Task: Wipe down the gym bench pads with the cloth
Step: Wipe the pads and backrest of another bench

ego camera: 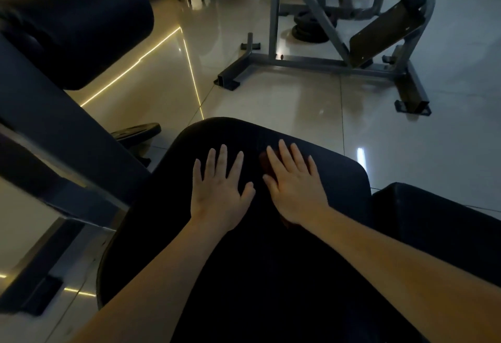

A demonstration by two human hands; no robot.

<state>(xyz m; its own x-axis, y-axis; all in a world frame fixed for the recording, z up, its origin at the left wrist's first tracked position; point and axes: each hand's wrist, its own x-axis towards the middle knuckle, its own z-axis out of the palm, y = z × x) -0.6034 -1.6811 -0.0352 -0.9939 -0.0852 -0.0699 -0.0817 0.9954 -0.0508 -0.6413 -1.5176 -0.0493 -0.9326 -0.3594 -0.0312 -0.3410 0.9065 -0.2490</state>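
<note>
A black bench pad (pixel 244 275) fills the lower middle of the head view. My left hand (pixel 221 185) lies flat on it with fingers spread and straight, holding nothing. My right hand (pixel 294 182) lies flat beside it, fingers straight, pressing a dark reddish cloth (pixel 265 165) onto the pad. Only a small edge of the cloth shows past the fingers and near the wrist. A second black pad (pixel 439 223) sits to the right, and a black roller pad (pixel 76 22) is at the upper left.
A dark machine frame (pixel 54 136) slants across the left side, with a weight plate (pixel 135 132) on the floor beneath it. A grey steel machine (pixel 325 44) stands on the glossy tiled floor (pixel 271 98) beyond the pad. A wheeled chair is at the far top.
</note>
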